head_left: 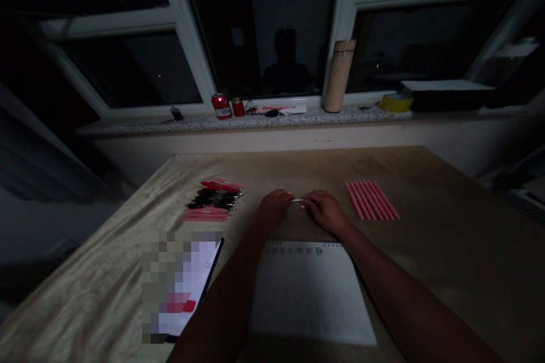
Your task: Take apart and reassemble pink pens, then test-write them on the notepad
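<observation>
My left hand (276, 209) and my right hand (324, 208) meet above the top edge of the notepad, both with fingers closed. Between their fingertips runs a slim pen (297, 200), its bare middle white. A bit of pink shows by the right fingertips; the rest of it is hidden in the hands. To the right of my right hand, several pink pens (371, 199) lie side by side in a slanted row. Left of my left hand lies a group of pens (214, 198), red at the back, black in the middle and pink in front.
Under my forearms lies a spiral notepad (313, 295) with lined white paper. A lit tablet or phone (196, 289), partly blurred out, is beside my left forearm. On the sill behind the cloth-covered table (447, 272) stand a red can (221, 106), a tall cylinder (339, 76) and yellow tape (395, 103).
</observation>
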A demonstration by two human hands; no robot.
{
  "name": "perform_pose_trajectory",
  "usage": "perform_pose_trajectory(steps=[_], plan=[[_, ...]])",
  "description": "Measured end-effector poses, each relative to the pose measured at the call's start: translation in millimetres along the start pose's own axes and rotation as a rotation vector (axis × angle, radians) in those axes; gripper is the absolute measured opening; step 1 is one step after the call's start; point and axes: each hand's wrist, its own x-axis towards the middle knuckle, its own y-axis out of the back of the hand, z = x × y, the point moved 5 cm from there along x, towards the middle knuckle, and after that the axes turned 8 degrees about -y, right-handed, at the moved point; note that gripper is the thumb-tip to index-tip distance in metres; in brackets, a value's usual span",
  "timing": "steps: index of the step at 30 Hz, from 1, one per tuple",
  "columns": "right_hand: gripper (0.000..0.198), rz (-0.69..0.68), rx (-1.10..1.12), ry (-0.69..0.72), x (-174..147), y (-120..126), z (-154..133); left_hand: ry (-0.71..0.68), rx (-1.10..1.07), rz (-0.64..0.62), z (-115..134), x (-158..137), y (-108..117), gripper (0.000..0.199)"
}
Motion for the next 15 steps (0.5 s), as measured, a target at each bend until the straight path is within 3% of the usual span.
perform_pose_trajectory(steps=[9,15], plan=[[0.017,0.038,0.004,0.039,-1.3,3.1,-1.3,-0.043,-0.022,0.006,4.1,1.2,2.5,0.028],[0.017,0.04,-0.013,0.038,-0.8,3.1,-1.8,0.029,0.004,0.024,4.8,0.5,3.7,0.022]])
